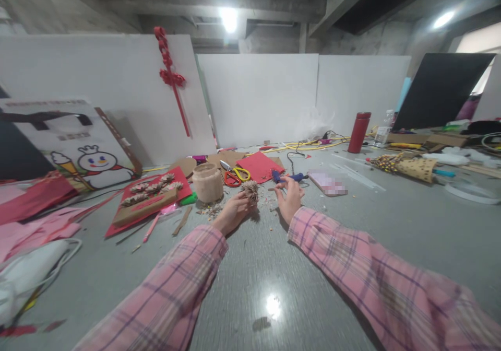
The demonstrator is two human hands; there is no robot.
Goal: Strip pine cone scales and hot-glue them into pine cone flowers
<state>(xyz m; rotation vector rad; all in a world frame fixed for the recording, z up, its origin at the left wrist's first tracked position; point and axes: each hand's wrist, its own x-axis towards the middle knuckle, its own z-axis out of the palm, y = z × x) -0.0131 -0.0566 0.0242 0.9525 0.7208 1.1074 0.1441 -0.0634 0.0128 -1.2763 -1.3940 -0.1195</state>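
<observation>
Grasping: left hand (235,211), frilly brown ball (249,192)
Right hand (290,200): fingers bent by glue gun (296,177), cannot tell if gripping
Wooden jar (207,184): beside scissors (237,175)

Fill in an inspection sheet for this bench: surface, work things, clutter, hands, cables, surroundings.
Surface: grey tabletop, crumbs around the hands
Work things: brown bristly ball; wooden jar; scissors behind the ball
Clutter: scraps beside the jar; pink paper at far left
Hands: left hand holds the ball; right hand at the blue tool, grip unclear
Cables: yellow cables and a black one along the back
Surroundings: white panels behind; red flask at right
</observation>
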